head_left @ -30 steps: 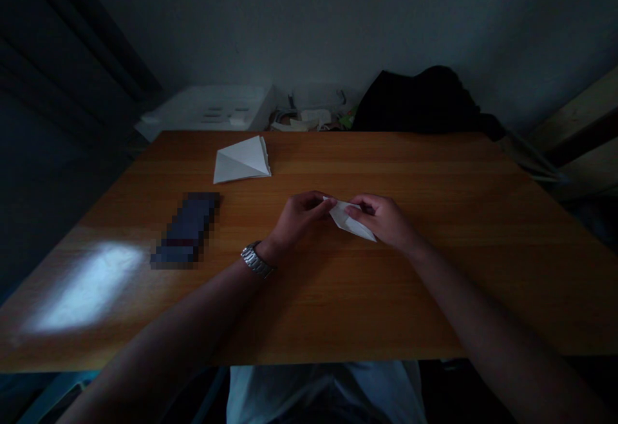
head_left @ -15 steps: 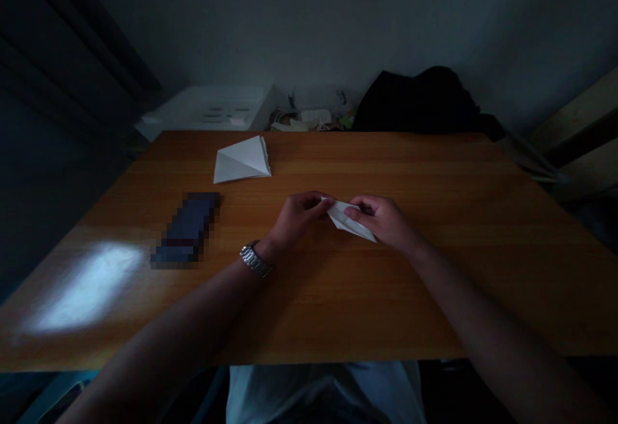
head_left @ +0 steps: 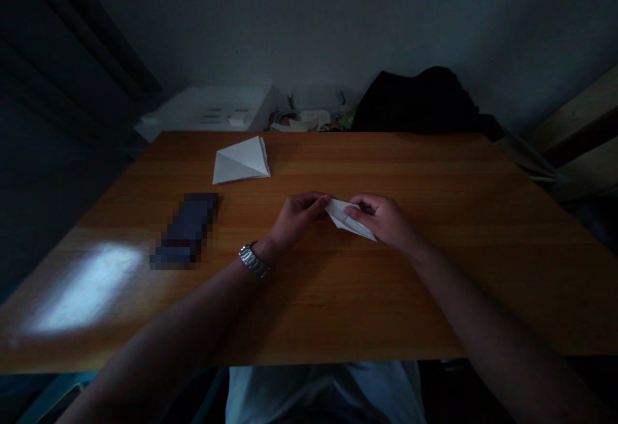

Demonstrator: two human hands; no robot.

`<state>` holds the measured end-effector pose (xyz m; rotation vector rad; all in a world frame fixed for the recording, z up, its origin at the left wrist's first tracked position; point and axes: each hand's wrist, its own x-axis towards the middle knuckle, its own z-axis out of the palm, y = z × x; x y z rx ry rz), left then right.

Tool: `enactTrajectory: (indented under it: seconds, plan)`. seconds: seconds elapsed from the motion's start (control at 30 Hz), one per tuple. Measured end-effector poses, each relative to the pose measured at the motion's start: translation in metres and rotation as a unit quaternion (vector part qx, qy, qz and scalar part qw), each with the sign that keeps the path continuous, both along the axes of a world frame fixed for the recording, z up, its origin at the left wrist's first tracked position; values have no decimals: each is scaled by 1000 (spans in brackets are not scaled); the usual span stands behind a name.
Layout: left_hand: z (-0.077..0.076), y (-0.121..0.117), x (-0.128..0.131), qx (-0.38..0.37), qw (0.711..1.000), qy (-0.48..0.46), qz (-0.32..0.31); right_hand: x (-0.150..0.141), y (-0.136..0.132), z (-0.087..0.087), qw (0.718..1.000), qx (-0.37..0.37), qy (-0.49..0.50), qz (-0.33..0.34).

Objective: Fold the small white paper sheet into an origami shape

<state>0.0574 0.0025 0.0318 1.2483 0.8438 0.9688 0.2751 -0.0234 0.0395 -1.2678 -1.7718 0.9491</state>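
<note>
Between my two hands is a small piece of folded white paper [head_left: 344,217], held just above the wooden table [head_left: 309,308]. My left hand [head_left: 300,218], with a metal watch [head_left: 253,260] at its wrist, pinches the paper's left tip between thumb and fingers. On the other side, my right hand [head_left: 381,218] grips the paper with the thumb on top and the fingers behind it. The paper's lower right point sticks out below the right thumb. The fingers behind the paper are partly hidden.
Farther back on the left lies a stack of folded white paper [head_left: 242,160]. A dark pixelated flat object [head_left: 186,228] lies left of my left hand. Beyond the table's far edge are a white plastic bin [head_left: 207,109] and a black cloth-like heap [head_left: 420,102].
My left thumb and fingertips have shifted very slightly at the paper's left tip. The right hand and the paper stay almost in place.
</note>
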Motion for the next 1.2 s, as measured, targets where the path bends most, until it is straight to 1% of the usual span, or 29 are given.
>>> enactTrajectory:
  seconds: [0.17,0.43,0.6,0.73,0.9,1.0,1.1,1.2]
  plan:
    - [1,0,0,2,1000,-21,-10,1,1,-1,1000,1,-7,-4]
    - [6,-2,-3,11,999,1,-32,1,1,-1,1000,7,-13,-18]
    - [6,-2,-2,17,1000,13,-10,2,2,-3,1000,4,0,-3]
    - [4,-1,-3,23,1000,14,-13,2,2,-4,1000,2,-3,-6]
    - [10,-3,-3,42,998,30,-20,2,2,-2,1000,-5,-11,-14]
    - [13,-4,-2,54,997,48,-11,2,1,-2,999,5,-26,-23]
    - [12,-4,-2,59,997,55,-1,2,1,-2,999,14,-35,-21]
    - [8,-2,-3,58,997,47,-5,1,2,-2,1000,8,-27,-9]
